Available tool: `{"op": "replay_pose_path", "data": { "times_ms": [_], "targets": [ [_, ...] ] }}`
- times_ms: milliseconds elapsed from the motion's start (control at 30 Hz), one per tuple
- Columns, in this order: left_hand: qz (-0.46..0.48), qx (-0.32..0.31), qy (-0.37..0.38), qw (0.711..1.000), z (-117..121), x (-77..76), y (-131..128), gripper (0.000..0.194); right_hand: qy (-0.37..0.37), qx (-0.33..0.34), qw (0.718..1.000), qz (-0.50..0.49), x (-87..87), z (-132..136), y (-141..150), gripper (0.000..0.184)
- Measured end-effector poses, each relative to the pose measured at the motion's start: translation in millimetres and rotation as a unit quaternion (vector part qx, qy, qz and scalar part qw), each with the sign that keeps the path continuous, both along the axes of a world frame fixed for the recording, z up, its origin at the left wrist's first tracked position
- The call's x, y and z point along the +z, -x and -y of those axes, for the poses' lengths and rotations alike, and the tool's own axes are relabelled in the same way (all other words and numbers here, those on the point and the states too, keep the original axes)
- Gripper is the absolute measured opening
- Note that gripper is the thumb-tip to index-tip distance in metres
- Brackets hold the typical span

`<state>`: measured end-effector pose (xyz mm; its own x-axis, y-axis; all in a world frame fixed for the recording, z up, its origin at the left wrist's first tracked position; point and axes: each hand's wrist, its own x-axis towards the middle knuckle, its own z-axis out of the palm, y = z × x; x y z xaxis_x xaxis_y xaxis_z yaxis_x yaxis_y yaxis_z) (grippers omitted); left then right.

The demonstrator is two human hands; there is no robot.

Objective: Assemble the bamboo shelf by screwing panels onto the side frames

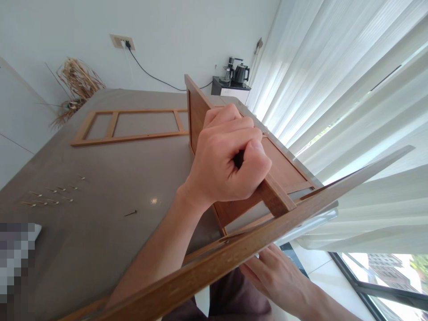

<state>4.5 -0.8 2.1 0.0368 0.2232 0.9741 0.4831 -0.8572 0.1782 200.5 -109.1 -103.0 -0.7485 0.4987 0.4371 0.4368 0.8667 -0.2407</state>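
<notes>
My left hand is wrapped in a fist round the top edge of an upright wooden panel, which stands on the grey-covered table. A long wooden side rail slants across the near side and meets the panel's crosspiece. Below that rail, my right hand is at its outer face, fingers bent inward. Its fingertips are partly hidden by the rail, and whatever they pinch cannot be made out. A single screw lies on the table left of my left forearm.
Several more screws lie at the table's left. Farther back rests a flat wooden frame. A pixelated object is at the left edge. Dried plants, a kettle on a small cabinet and white curtains stand beyond.
</notes>
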Motion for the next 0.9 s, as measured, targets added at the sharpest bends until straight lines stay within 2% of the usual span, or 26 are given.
{"op": "replay_pose_path", "data": {
  "times_ms": [167, 333, 533, 667, 767, 900],
  "targets": [
    [0.009, -0.009, 0.002, 1.000, 1, 0.5, -1, 0.041, -0.006, -0.033, 0.999, 0.010, 5.6, 3, 8, 0.031],
    [0.005, -0.001, 0.003, 1.000, 1, 0.3, -1, 0.042, -0.048, -0.016, 0.996, 0.069, 12.1, 6, 10, 0.037],
    [0.008, 0.000, 0.013, 1.000, 3, 0.4, -1, 0.042, -0.068, -0.050, 0.986, 0.142, 19.7, 13, 19, 0.025],
    [0.004, 0.002, 0.034, 0.999, 5, 0.7, -1, 0.038, -0.096, -0.056, 0.986, 0.127, 11.6, 18, 27, 0.024],
    [-0.001, 0.001, 0.031, 1.000, 5, 0.9, 0, 0.037, -0.123, -0.071, 0.985, 0.100, 5.7, 20, 32, 0.031],
    [-0.010, 0.009, 0.017, 1.000, 5, 1.3, 0, 0.039, -0.139, -0.071, 0.983, 0.092, 8.1, 17, 35, 0.036]
  ]
}}
